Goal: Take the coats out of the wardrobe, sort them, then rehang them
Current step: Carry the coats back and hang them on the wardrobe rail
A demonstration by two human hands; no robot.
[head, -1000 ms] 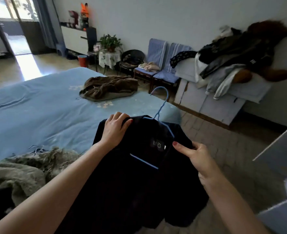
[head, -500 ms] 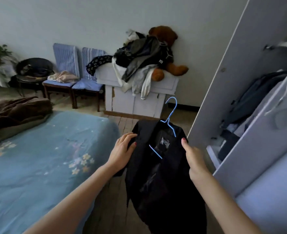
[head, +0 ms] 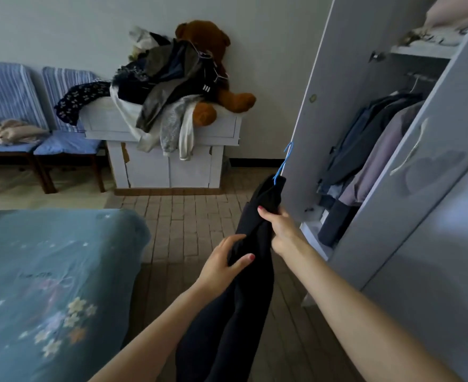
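Dim, soft, perhaps slightly motion-blurred

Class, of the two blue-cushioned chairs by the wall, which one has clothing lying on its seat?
The left chair: a beige garment lies on its seat. The right chair's seat is bare.

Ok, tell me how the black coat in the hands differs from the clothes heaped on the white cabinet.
The black coat is a single garment on a blue hanger, gripped by the left hand and right hand; the clothes pile is many garments and nobody holds it. The coat hangs long near the open wardrobe; the pile sprawls over the white cabinet, against a teddy bear. The coat is uniformly dark; the pile mixes dark, grey and white. Neither is on the rail.
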